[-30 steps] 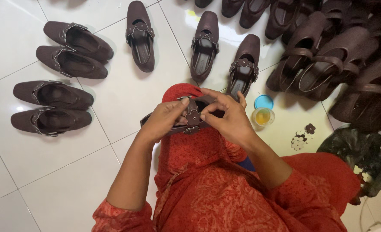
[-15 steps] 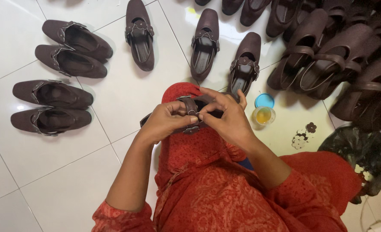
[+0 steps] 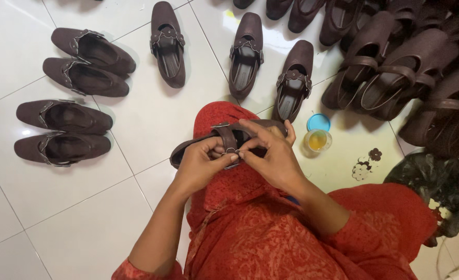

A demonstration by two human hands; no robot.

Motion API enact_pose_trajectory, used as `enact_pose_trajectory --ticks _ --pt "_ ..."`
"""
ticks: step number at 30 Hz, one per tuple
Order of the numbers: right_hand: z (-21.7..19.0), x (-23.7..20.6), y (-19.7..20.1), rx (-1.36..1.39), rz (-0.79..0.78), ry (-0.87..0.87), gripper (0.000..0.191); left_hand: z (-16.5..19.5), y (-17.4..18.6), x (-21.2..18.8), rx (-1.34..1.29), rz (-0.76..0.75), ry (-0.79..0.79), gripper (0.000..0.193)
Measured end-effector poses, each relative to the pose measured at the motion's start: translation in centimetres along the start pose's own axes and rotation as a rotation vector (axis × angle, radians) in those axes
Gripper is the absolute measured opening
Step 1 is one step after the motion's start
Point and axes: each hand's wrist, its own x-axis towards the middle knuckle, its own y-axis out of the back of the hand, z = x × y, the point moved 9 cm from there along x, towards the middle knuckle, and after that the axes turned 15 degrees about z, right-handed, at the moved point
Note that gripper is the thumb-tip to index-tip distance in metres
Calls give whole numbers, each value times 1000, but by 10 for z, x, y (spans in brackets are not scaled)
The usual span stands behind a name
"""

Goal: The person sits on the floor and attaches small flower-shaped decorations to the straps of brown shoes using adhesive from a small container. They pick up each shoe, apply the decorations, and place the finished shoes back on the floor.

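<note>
Over the knee: a dark brown shoe [image 3: 228,139] lay across the person's red-clad lap, above the white tiled floor [image 3: 84,228].
Left hand: the left hand [image 3: 201,165] curled under the shoe, thumb and fingertips pinching the strap at its middle.
Right hand: the right hand [image 3: 268,155] arched over the shoe, its fingertips pressed to the same spot on the strap, meeting the left.
Step in hand: fixing or pressing a small trim piece onto the strap, by my reading.
Next move: likely firm, even pressure at that joint, with the shoe kept level.
Axis: the shoe's long axis ran left to right, rising slightly rightward; which end was the toe I could not tell.
Nearby: a small glass of yellowish liquid [image 3: 317,140], a blue lid [image 3: 318,122], loose flower trims [image 3: 367,165], and rows of matching shoes [image 3: 84,78].
</note>
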Motion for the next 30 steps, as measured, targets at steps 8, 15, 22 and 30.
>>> enact_pose_trajectory --ticks 8,15,22,30 --pt "5 -6 4 31 20 9 65 8 -7 -6 4 8 7 15" --pt "11 -5 23 116 166 173 37 11 -8 -6 62 40 9 16" --pt "46 -34 146 696 960 331 107 10 -7 -2 90 83 15 16" --pt "82 -54 109 656 675 54 99 30 -9 -10 259 6 -25 24"
